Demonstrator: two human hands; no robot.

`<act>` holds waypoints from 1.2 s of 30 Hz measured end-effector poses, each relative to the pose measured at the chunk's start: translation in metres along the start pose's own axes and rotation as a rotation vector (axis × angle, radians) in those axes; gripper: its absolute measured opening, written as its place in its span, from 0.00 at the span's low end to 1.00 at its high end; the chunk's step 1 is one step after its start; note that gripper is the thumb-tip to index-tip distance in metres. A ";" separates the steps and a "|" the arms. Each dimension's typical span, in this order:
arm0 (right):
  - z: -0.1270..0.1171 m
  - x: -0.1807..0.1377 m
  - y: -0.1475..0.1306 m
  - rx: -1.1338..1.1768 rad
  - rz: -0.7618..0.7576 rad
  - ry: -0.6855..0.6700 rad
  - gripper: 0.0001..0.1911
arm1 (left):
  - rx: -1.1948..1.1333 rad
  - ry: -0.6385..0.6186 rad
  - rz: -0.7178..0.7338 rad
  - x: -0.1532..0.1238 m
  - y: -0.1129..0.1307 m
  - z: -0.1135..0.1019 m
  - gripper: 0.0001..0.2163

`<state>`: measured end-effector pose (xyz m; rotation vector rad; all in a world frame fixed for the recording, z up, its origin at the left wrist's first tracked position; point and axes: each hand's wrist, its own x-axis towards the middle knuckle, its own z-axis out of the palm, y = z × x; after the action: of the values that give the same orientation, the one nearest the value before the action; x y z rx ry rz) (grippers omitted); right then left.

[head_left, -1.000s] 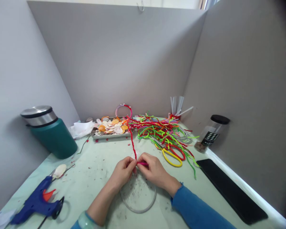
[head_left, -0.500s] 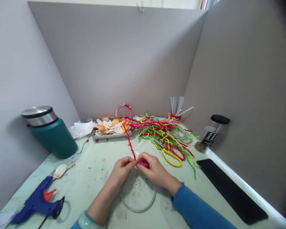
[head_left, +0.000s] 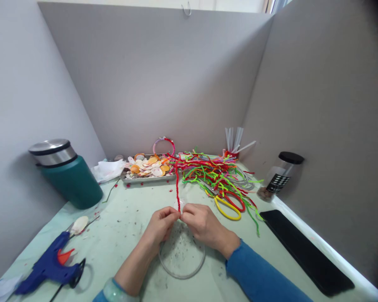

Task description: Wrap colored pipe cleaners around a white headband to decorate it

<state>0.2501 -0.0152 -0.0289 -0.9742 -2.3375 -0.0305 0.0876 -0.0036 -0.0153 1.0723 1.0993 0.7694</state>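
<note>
My left hand [head_left: 160,227] and my right hand [head_left: 200,224] meet fingertip to fingertip above a clear plastic ring [head_left: 182,273] that lies on the pale green table. Both pinch the lower end of a red pipe cleaner [head_left: 177,186], which rises from my fingers toward the back of the table. The ring's far edge is hidden under my fingers. Whether the pipe cleaner wraps the ring there I cannot tell.
A tangled heap of coloured pipe cleaners [head_left: 214,172] with red and yellow loops lies behind right. A metal tray of shells [head_left: 146,170], a green flask [head_left: 67,176], a blue glue gun [head_left: 50,266], a black-lidded jar [head_left: 279,176] and a black phone [head_left: 305,251] stand around.
The free length of the red pipe cleaner has swung from leaning left to nearly upright. The pink stretch beside my right fingers is no longer showing. Both hands stay over the ring.
</note>
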 end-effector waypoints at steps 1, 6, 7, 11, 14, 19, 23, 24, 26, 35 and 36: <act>0.000 0.000 0.000 -0.015 -0.012 0.002 0.10 | 0.001 0.000 -0.004 0.000 0.000 0.000 0.12; -0.003 0.001 -0.003 0.147 0.109 0.013 0.07 | 0.012 0.015 0.017 0.001 -0.001 0.000 0.12; -0.005 0.001 -0.004 0.221 0.167 0.018 0.05 | 0.015 0.016 0.023 0.001 -0.001 0.000 0.12; -0.009 0.001 -0.007 0.415 0.354 0.020 0.02 | 0.028 0.013 0.025 0.002 -0.001 0.001 0.13; -0.010 0.002 -0.008 0.456 0.384 0.014 0.02 | 0.050 0.004 0.022 0.002 -0.001 0.000 0.13; -0.010 0.003 -0.008 0.476 0.393 0.023 0.03 | 0.100 0.000 0.030 0.004 -0.001 0.000 0.14; -0.009 0.002 -0.007 0.493 0.391 0.026 0.03 | 0.151 0.016 0.038 0.004 -0.001 0.001 0.14; -0.009 0.002 -0.006 0.497 0.389 0.027 0.03 | 0.162 0.021 0.039 0.004 -0.001 0.001 0.14; -0.008 0.001 -0.006 0.502 0.385 0.028 0.03 | 0.177 0.029 0.038 0.003 0.000 0.001 0.14; -0.007 0.002 -0.006 0.495 0.382 0.049 0.04 | 0.177 0.045 0.063 0.005 -0.004 0.000 0.15; -0.007 0.002 -0.006 0.496 0.382 0.049 0.04 | 0.173 0.044 0.069 0.005 -0.005 0.000 0.15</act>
<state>0.2485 -0.0204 -0.0208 -1.1164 -1.9349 0.6369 0.0895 -0.0004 -0.0214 1.2497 1.1873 0.7657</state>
